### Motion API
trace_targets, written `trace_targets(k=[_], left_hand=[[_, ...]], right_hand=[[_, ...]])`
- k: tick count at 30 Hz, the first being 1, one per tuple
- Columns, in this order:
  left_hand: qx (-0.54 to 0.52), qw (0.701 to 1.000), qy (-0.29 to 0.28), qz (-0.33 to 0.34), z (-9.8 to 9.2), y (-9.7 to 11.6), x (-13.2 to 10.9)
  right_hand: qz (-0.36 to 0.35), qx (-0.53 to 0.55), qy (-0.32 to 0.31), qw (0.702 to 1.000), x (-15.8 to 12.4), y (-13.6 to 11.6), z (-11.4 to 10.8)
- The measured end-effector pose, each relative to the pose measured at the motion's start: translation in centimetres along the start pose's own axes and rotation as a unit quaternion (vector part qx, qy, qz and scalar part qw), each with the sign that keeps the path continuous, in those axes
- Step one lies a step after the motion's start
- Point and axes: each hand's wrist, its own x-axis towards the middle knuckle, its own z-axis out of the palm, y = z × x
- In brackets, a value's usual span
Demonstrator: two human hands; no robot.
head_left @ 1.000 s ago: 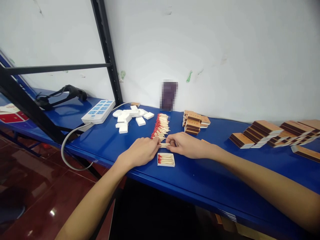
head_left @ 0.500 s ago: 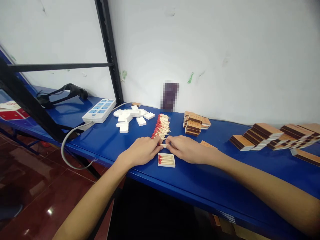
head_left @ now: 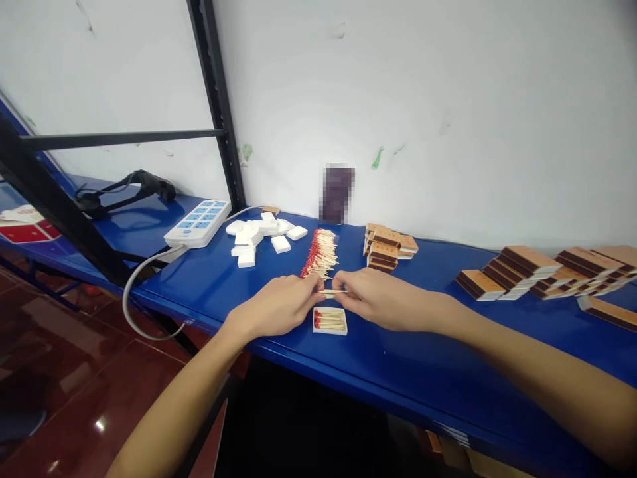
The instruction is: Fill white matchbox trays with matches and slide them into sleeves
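Note:
A few matchsticks (head_left: pixel 332 293) lie level between my two hands, just above the near tray. My left hand (head_left: pixel 291 302) pinches their left ends with closed fingers. At the right ends, my right hand (head_left: pixel 373 295) is closed on the same matchsticks. Right below them sits a small white matchbox tray (head_left: pixel 330 332), with red-headed matches (head_left: pixel 329 320) lying in it, heads to the left. Beyond my fingers a long heap of loose matches (head_left: pixel 321 252) runs back toward the wall, red heads on the left.
White trays (head_left: pixel 249 232) lie piled at the back left, beside a power strip (head_left: pixel 199 222). Matchboxes (head_left: pixel 384 245) are stacked behind my right hand, with more matchbox stacks (head_left: pixel 527 265) farther right. A black shelf post (head_left: pixel 219 99) rises at left. The blue table (head_left: pixel 398 362) ends close to me.
My right hand has shifted slightly, now covering the matchbox that showed beside it. Both hands still hold the matchsticks above the tray. The view has moved a little.

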Motion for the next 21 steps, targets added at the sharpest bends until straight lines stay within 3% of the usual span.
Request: trace_targets(k=[8,21], left_hand=[[-0.091,0.994,-0.060,0.020,-1.3,0.2,-0.8],[-0.146,0.989,-0.023,0.025,-1.6,-1.2,-0.7]], right_hand=[[0.004,0.063,-0.067,0.996,-0.7,-1.0,-0.7],[-0.027,0.094,-0.053,0.994,-0.1,0.4,-0.6]])
